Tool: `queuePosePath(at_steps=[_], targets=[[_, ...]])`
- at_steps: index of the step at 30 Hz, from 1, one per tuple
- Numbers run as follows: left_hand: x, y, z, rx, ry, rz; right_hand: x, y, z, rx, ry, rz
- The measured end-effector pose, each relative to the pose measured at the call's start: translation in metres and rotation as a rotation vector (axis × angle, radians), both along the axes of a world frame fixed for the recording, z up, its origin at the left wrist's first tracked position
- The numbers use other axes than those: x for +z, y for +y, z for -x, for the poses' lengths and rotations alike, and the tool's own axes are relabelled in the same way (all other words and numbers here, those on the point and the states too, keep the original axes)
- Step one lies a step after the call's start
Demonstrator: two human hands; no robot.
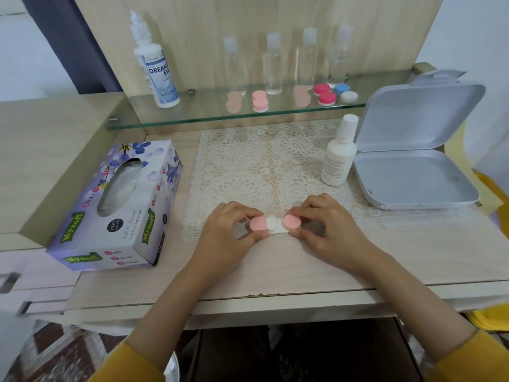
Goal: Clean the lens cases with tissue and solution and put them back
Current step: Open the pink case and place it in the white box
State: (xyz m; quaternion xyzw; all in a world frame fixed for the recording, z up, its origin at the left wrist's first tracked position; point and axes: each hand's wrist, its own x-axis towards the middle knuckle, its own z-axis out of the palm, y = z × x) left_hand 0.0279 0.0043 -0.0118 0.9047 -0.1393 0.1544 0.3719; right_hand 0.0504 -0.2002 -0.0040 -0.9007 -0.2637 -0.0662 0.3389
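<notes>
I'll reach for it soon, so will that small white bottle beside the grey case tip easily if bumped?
Probably: the small white bottle stands tall and narrow on the lace mat, an uneven footing. Its round body would likely roll once down. It looks like light plastic.

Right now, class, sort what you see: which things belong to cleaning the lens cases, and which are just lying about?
Belongs to the job: held lens case, tissue box, white bottle, Dream Eye bottle, shelf lens cases.
Probably just lying about: clear bottles, open grey box, lace mat.
</notes>
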Motion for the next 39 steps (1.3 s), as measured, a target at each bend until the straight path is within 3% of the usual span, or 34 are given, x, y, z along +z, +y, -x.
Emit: queuePosePath(at_steps=[12, 21, 31, 36, 39], targets=[[0.005, -0.008, -0.004, -0.022, 0.121, -0.058, 0.002, 0.001, 0.002, -0.021, -0.01, -0.009], [0.001, -0.011, -0.005, -0.013, 0.076, -0.047, 0.001, 0.005, 0.0, -0.158, 0.044, -0.042], [-0.004, -0.011, -0.004, -0.029, -0.004, -0.099, 0.003, 0.007, 0.001, -0.05, -0.023, -0.008], [-0.004, -0.011, -0.006, -0.042, -0.016, -0.107, 0.006, -0.002, 0.002, 0.065, 0.078, 0.001], [-0.005, -0.01, -0.006, -0.044, -0.01, -0.099, 0.008, -0.001, 0.005, 0.006, 0.087, 0.043]])
